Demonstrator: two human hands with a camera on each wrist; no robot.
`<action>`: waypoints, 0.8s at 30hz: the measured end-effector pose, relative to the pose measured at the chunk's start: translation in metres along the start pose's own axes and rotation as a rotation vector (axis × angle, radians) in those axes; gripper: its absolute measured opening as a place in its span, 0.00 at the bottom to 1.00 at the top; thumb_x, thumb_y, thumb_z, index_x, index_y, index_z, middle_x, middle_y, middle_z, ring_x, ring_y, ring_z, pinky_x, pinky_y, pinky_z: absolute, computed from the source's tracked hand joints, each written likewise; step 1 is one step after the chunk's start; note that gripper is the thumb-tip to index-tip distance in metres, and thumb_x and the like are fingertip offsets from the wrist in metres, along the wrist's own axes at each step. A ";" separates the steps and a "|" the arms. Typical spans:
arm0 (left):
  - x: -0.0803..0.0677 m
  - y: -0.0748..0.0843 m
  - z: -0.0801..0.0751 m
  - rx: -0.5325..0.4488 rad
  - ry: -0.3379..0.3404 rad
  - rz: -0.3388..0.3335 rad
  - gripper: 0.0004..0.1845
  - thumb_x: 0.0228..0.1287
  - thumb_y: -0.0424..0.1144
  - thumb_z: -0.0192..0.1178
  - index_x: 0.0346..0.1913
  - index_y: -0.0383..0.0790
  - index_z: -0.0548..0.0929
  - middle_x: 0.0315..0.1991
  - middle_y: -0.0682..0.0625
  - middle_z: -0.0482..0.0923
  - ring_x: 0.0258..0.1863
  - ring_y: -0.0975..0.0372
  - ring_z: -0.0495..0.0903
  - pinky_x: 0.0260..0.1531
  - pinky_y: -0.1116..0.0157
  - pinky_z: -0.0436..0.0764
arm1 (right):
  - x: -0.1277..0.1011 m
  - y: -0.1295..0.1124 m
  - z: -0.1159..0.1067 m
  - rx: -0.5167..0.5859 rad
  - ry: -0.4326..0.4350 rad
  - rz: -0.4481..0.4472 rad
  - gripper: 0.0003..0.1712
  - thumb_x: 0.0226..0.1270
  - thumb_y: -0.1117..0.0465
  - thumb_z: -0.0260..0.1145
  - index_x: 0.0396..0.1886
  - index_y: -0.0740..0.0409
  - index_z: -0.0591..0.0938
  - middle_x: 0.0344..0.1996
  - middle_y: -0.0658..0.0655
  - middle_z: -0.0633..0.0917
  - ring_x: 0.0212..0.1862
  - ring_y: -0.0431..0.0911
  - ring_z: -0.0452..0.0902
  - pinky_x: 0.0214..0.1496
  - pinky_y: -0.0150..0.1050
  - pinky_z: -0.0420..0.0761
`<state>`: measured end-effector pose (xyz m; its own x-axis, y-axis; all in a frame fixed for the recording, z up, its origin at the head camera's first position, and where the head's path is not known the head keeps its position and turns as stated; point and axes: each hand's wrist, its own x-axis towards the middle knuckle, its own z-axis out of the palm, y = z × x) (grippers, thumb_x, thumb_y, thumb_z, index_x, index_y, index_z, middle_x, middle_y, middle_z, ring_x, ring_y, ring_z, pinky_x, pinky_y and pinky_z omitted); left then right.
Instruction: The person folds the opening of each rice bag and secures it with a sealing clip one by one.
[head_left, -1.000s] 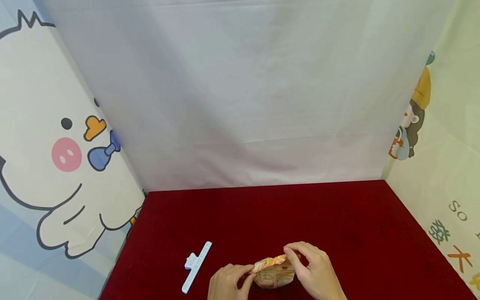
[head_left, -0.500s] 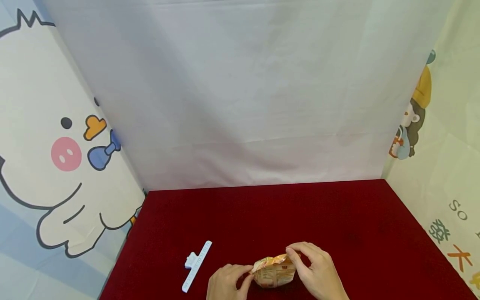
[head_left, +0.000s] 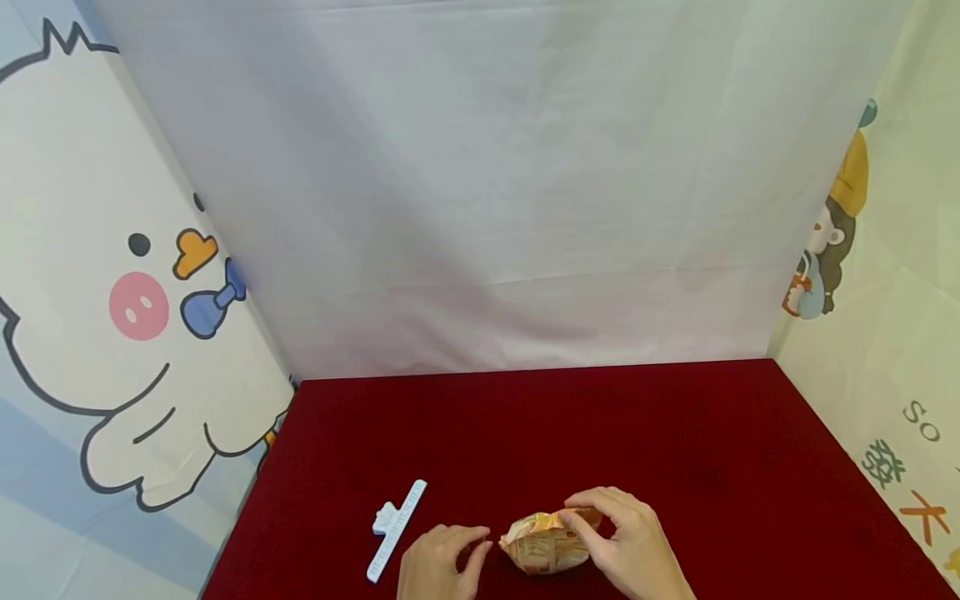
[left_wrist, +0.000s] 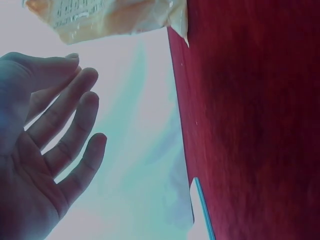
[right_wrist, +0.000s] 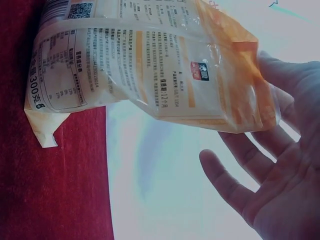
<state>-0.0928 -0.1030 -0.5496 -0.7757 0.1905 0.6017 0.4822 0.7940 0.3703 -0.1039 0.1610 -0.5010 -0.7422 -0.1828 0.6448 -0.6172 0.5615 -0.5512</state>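
While the right hand (head_left: 633,550) pinches the folded top of the snack bag (head_left: 546,543) near the surface's near edge, the left hand (head_left: 438,567) is loose beside it; the clip (head_left: 395,529) lies unused at left.

You are looking down at a table (head_left: 675,433) where a snack bag (head_left: 545,543) is standing near the front edge, with your right hand (head_left: 626,550) sitting on its right side and your left hand (head_left: 438,567) lying just left of it, apart from it; a sealing clip (head_left: 396,527) is lying further left, beside the left hand
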 end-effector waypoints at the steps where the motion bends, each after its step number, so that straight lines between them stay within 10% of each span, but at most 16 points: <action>1: 0.000 -0.001 -0.001 0.007 -0.001 -0.011 0.12 0.49 0.38 0.83 0.38 0.51 0.95 0.32 0.61 0.91 0.27 0.71 0.83 0.25 0.74 0.78 | 0.000 0.000 0.000 -0.003 -0.003 0.002 0.17 0.55 0.68 0.83 0.39 0.43 0.90 0.36 0.38 0.91 0.36 0.30 0.82 0.32 0.26 0.79; 24: -0.005 -0.015 -0.007 0.069 0.030 -0.157 0.08 0.52 0.41 0.81 0.36 0.53 0.94 0.33 0.61 0.91 0.29 0.65 0.85 0.25 0.69 0.81 | 0.003 -0.004 -0.002 -0.009 -0.022 -0.037 0.19 0.53 0.69 0.84 0.40 0.42 0.90 0.34 0.37 0.90 0.34 0.28 0.78 0.29 0.25 0.75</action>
<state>-0.0930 -0.1200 -0.5534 -0.8265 0.0444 0.5611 0.3259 0.8506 0.4127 -0.1029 0.1593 -0.4959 -0.7246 -0.2212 0.6527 -0.6418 0.5616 -0.5222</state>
